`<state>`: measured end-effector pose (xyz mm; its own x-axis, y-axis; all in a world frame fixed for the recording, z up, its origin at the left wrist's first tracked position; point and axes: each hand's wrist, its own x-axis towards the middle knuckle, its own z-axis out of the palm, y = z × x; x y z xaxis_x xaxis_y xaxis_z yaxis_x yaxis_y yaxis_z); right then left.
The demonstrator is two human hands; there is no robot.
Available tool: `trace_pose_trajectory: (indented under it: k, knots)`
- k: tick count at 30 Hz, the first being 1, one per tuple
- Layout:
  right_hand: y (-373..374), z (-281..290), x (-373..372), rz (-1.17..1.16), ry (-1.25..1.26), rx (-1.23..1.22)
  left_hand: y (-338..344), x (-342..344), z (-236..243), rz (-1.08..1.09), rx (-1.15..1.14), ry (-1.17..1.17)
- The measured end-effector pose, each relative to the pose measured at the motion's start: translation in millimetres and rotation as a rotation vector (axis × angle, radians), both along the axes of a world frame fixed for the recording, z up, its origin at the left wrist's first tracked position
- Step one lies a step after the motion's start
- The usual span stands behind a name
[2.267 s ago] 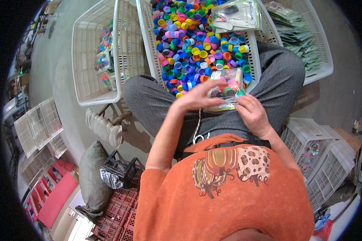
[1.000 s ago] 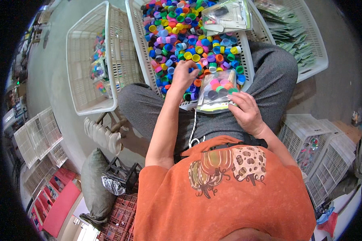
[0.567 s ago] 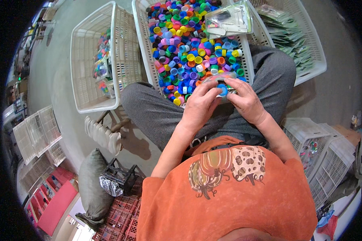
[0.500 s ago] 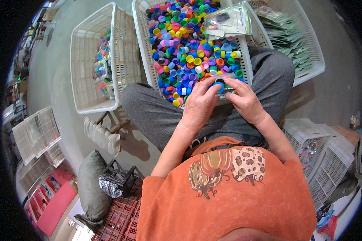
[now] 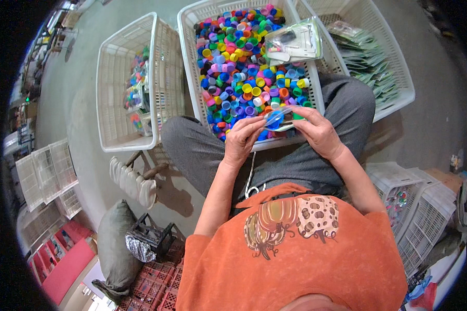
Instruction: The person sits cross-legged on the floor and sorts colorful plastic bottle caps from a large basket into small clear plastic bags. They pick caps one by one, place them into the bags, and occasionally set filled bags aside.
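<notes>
Left hand [image 5: 242,139] and right hand [image 5: 319,133] are pinching a clear, blue-showing plastic bag [image 5: 276,119] mid-frame, its edge slanting up rightward.

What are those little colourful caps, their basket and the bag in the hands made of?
The caps look like hard moulded plastic: opaque, bright, evenly coloured. The white basket also seems rigid plastic, smooth-rimmed, with slotted walls. The bag is probably thin, shiny plastic film, since colours show through it.

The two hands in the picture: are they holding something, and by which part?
Yes, a clear plastic bag: the left hand pinches its left side and the right hand its right side.
</notes>
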<state>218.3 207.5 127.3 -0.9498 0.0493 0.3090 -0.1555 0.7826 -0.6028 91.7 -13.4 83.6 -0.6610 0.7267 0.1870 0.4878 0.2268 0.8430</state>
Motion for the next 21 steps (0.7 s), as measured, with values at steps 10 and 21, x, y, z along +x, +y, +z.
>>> trace_pose_trajectory:
  k: [10, 21]
  knots:
    - [7, 97, -11, 0.075, 0.201, 0.215, 3, -24, 107, 0.052, 0.263, 0.422]
    - [-4, 108, -23, 0.016, 0.137, 0.161, 8, -21, 109, 0.114, 0.38, 0.154]
